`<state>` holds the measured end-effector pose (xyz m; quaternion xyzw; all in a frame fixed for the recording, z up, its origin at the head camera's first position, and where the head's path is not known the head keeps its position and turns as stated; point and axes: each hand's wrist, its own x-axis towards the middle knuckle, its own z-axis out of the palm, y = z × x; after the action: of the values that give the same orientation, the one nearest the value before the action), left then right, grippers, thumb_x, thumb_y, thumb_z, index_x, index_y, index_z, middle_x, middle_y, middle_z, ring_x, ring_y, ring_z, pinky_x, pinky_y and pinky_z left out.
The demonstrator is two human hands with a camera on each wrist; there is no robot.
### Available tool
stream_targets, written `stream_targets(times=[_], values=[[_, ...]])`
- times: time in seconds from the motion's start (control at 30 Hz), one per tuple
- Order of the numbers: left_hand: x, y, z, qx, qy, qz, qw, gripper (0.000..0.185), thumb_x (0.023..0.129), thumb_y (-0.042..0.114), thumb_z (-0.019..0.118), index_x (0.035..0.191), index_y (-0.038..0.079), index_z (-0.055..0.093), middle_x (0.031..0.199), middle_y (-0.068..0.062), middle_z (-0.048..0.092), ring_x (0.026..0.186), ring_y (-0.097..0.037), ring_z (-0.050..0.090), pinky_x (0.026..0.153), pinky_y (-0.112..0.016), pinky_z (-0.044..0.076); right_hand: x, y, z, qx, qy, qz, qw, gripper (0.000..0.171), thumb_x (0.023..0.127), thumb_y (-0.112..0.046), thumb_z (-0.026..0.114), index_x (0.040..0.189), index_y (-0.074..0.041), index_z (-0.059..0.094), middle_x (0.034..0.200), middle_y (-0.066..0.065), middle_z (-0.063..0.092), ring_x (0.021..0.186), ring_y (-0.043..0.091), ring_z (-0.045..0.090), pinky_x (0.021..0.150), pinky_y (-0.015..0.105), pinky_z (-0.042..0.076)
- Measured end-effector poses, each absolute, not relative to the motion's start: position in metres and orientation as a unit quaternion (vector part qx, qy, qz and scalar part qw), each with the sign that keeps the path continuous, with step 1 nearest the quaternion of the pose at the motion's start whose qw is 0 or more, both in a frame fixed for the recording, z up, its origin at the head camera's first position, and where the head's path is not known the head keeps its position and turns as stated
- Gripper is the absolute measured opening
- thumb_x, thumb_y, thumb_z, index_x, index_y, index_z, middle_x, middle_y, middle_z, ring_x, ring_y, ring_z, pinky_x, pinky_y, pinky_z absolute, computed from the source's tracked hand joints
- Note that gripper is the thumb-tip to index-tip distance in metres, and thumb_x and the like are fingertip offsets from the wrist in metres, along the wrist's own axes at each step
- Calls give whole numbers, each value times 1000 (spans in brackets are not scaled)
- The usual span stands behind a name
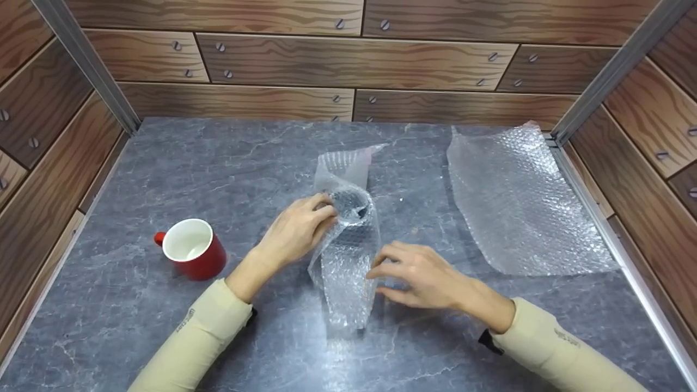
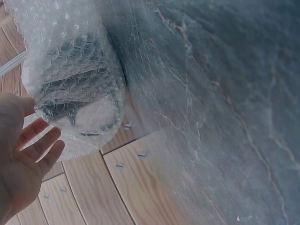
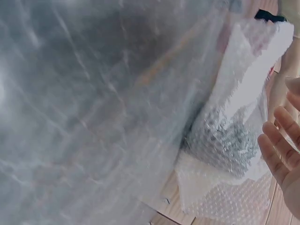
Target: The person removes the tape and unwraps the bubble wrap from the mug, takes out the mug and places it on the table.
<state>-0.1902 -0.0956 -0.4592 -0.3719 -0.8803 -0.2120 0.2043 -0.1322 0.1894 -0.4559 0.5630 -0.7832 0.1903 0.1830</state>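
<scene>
Two cream sleeves enter from the near edge of the grey marble-pattern table (image 1: 163, 163), one per arm. Right hand (image 1: 422, 275): fingers straight and loosely spread, fingertips resting against the right side of the lower part of the bubble-wrap bundle (image 1: 347, 239); it presses rather than grips. Left hand (image 1: 297, 231): fingers curled over the upper left of the bundle, holding the wrap against the dark object inside. In the left wrist view the palm (image 2: 23, 164) sits just beside the bundle with fingers fairly straight, so the tightness of the grip is uncertain.

The bundle lies mid-table, between the two hands, long axis running away from the person. A loose flap of wrap sticks up at its far end. The dark, round item inside shows through the bubbles; what it is cannot be told.

A second sheet of bubble wrap (image 1: 523, 207) lies flat to the right, well apart. A red mug (image 1: 191, 249) stands upright to the left, near the left forearm, not touching it.
</scene>
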Motion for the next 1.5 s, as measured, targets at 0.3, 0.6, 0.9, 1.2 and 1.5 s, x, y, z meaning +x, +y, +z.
stream_targets(times=[0.3, 0.6, 0.9, 1.2, 1.5], values=[[-190, -96, -461, -367, -882, -211, 209, 13, 105, 21, 64, 106, 12, 73, 117, -7, 72, 103, -27, 72, 99, -45, 60, -157, 190, -451, 530, -795, 214, 203, 27, 82, -16, 86, 107, -11, 77, 103, 6, 74, 88, 17, 69, 72, 24, 60], [-189, -96, -460, -366, -883, -208, 208, 14, 106, 22, 62, 107, 14, 74, 117, -5, 71, 102, -26, 72, 98, -44, 60, -177, 186, -451, 509, -801, 220, 226, 34, 80, -20, 90, 110, -12, 77, 106, 6, 75, 91, 19, 70, 74, 28, 62], [-189, -97, -460, -366, -883, -209, 205, 15, 106, 23, 62, 108, 13, 74, 118, -6, 71, 103, -27, 72, 102, -44, 59, -190, 180, -448, 495, -810, 221, 224, 28, 85, -22, 87, 109, -12, 78, 108, 7, 75, 95, 20, 71, 78, 30, 63], [-189, -96, -459, -370, -883, -207, 202, 14, 107, 21, 62, 107, 14, 74, 118, -5, 71, 102, -26, 72, 101, -45, 60, -197, 176, -448, 482, -820, 208, 228, 26, 87, -22, 87, 110, -13, 78, 112, 7, 74, 102, 23, 70, 78, 33, 63], [-189, -96, -460, -369, -884, -208, 199, 15, 107, 22, 62, 107, 13, 74, 118, -7, 71, 103, -27, 72, 101, -46, 60, -197, 171, -450, 452, -846, 183, 217, 20, 90, -24, 84, 108, -16, 79, 109, 3, 73, 101, 21, 68, 79, 32, 63]])
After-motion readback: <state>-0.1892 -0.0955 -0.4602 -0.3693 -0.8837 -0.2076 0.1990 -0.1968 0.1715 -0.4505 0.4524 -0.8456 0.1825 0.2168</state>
